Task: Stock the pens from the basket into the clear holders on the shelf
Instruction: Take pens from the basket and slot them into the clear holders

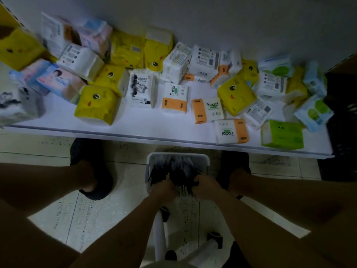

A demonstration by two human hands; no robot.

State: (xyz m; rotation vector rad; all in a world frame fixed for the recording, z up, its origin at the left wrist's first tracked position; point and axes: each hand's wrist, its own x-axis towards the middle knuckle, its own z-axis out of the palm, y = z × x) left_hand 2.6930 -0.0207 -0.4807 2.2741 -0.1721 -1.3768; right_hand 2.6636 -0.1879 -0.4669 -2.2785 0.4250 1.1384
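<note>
A pale basket (207, 163) stands on the floor between my feet, full of dark pens (180, 171) lying lengthwise. Both hands reach down into its near end. My left hand (164, 187) is curled around a bunch of pens on the left side. My right hand (206, 185) is closed on another bunch on the right side. The picture is dim and blurred, so single pens cannot be told apart. No clear holders show in this view.
A white shelf (135, 130) runs across just beyond the basket, covered with several tissue packs (96, 104) in yellow, white, orange and green. My dark shoes (90, 167) flank the basket on the tiled floor. A white stool frame (160, 233) sits below my arms.
</note>
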